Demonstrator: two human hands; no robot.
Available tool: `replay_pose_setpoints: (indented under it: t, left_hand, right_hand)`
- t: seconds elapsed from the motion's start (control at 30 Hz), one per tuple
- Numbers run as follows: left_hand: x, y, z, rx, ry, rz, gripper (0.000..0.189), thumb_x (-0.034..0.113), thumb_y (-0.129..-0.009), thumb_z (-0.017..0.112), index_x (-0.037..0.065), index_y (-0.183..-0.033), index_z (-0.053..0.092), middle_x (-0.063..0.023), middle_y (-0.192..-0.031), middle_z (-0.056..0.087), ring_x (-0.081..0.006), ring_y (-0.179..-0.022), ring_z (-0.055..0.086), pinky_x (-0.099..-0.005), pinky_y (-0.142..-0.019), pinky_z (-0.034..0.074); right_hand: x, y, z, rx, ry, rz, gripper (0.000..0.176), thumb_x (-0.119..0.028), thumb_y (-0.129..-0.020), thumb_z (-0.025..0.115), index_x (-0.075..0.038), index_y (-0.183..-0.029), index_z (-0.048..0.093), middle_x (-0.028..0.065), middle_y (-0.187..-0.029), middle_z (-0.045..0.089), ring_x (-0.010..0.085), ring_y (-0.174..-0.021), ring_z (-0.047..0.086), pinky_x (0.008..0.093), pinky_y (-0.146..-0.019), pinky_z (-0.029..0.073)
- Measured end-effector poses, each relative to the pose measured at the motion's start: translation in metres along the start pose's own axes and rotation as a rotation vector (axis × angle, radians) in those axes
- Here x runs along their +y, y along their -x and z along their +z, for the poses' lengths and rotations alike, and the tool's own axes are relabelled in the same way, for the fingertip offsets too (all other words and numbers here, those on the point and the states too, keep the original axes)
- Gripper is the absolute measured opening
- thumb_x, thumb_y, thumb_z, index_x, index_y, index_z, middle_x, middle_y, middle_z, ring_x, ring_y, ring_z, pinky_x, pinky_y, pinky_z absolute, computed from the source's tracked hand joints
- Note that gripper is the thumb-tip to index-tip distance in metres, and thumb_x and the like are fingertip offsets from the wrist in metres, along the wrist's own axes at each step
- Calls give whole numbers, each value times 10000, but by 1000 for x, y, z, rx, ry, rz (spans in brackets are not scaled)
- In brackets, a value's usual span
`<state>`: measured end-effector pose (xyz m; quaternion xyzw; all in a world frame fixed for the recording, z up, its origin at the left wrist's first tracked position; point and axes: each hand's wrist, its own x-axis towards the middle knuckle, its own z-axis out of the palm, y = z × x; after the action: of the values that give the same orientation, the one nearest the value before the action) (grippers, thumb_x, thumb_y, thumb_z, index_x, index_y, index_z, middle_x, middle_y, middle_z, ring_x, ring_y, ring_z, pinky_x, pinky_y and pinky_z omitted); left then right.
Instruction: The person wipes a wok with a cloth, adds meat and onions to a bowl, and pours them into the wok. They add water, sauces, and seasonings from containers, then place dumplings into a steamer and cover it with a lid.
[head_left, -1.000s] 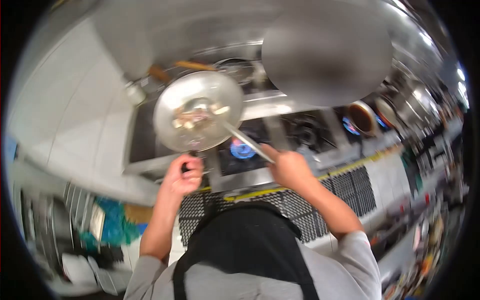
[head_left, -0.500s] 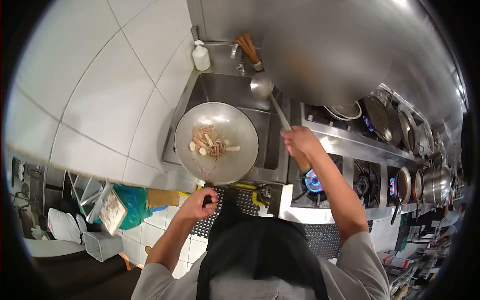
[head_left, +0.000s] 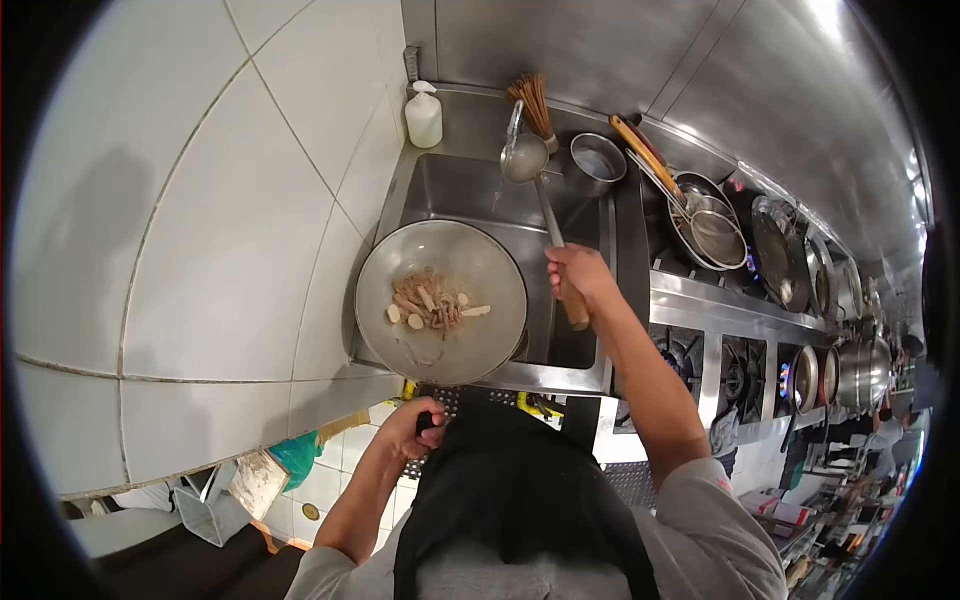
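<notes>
My left hand (head_left: 415,428) is closed around the dark handle of a wide wok (head_left: 492,262), which sits over the near side of the sink. Cooked meat strips (head_left: 428,300) and pale round slices (head_left: 394,314) lie in the wok. My right hand (head_left: 580,275) grips the wooden handle of a long ladle (head_left: 549,212). The ladle's bowl is at the spout of the tap (head_left: 515,118), above the back of the sink (head_left: 455,187). Water appears to fall beside the bowl.
A white pump bottle (head_left: 424,118) stands behind the sink, with a bamboo brush (head_left: 536,105) by the tap. A metal pot (head_left: 598,160) is to their right. Stove burners (head_left: 740,365), several pans and a strainer (head_left: 717,237) fill the right side. A tiled wall (head_left: 220,230) bounds the left.
The ladle's bowl has come to the tap spout, and my right hand is closer to the wok. A large blurred grey shape at the upper right is gone, uncovering the pot and strainer.
</notes>
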<state>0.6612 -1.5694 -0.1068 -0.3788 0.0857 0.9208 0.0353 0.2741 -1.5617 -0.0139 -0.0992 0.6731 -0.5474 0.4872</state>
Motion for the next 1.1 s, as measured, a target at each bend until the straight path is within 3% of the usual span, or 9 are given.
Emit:
replay_pose_setpoints:
  t: [0.13, 0.23, 0.33, 0.4, 0.43, 0.67, 0.87, 0.97, 1.1]
  left_hand:
    - [10, 0, 0, -8, -19, -23, 251, 203, -898, 585, 79, -685, 537, -26, -554, 492, -119, -431, 418, -236, -382, 325]
    - [21, -1, 7, 0, -68, -21, 243, 192, -900, 578, 85, -685, 537, -25, -541, 487, -125, -421, 405, -241, -381, 316]
    - [29, -13, 5, -43, -33, -22, 212, 190, -881, 632, 84, -719, 546, -31, -566, 485, -124, -438, 383, -249, -412, 290]
    - [41, -21, 25, 32, 25, 6, 197, 180, -872, 635, 85, -725, 544, -26, -596, 500, -123, -460, 387, -252, -431, 295]
    - [48, -28, 25, -28, 58, -26, 166, 152, -858, 634, 88, -733, 546, -18, -638, 521, -121, -492, 411, -251, -456, 304]
    - [75, -51, 49, -115, 146, -100, 55, 124, -868, 597, 101, -822, 577, 23, -653, 543, -100, -474, 400, -250, -444, 329]
    - [72, -57, 44, -95, 141, -104, 48, 107, -856, 589, 100, -817, 563, 17, -660, 554, -104, -468, 404, -258, -437, 326]
    - [72, -57, 43, -94, 139, -96, 48, 107, -854, 590, 97, -818, 560, 17, -661, 554, -106, -468, 404, -258, -439, 328]
    - [74, -55, 46, -64, 140, -91, 50, 107, -849, 598, 101, -818, 559, 23, -664, 552, -100, -469, 400, -251, -442, 329]
  right_hand:
    - [-2, 38, 1, 107, 155, -62, 125, -187, -955, 667, -77, -959, 608, -4, -739, 565, 108, -566, 535, 290, -522, 476]
    - [-15, 77, 1, 68, -56, -40, 172, -190, -972, 648, -72, -1095, 622, -13, -738, 560, 85, -569, 529, 269, -514, 458]
    - [-40, 87, -17, -180, -466, 167, 263, -193, -1007, 603, -45, -1224, 588, -14, -735, 558, 65, -561, 519, 244, -496, 438]
    - [-53, 89, -17, -319, -593, 243, 272, -194, -1028, 571, -21, -1238, 569, -14, -734, 561, 59, -557, 520, 228, -490, 436]
    - [-57, 89, -16, -388, -655, 281, 278, -195, -1038, 555, -10, -1245, 559, -13, -734, 563, 57, -555, 520, 220, -487, 434]
    - [-68, 80, -10, -372, -729, 435, 273, -187, -1042, 555, 10, -1228, 529, -9, -720, 571, 70, -541, 540, 222, -474, 448]
    - [-68, 76, -14, -381, -793, 492, 287, -181, -1042, 555, 12, -1248, 503, -8, -693, 557, 84, -542, 552, 231, -474, 450]
    - [-58, 71, -18, -413, -769, 456, 277, -147, -1012, 597, -10, -1226, 487, -16, -757, 572, 51, -564, 537, 194, -483, 435]
    - [-54, 68, -20, -411, -799, 481, 290, -177, -1045, 547, 18, -1256, 504, 0, -688, 562, 97, -543, 559, 239, -478, 453]
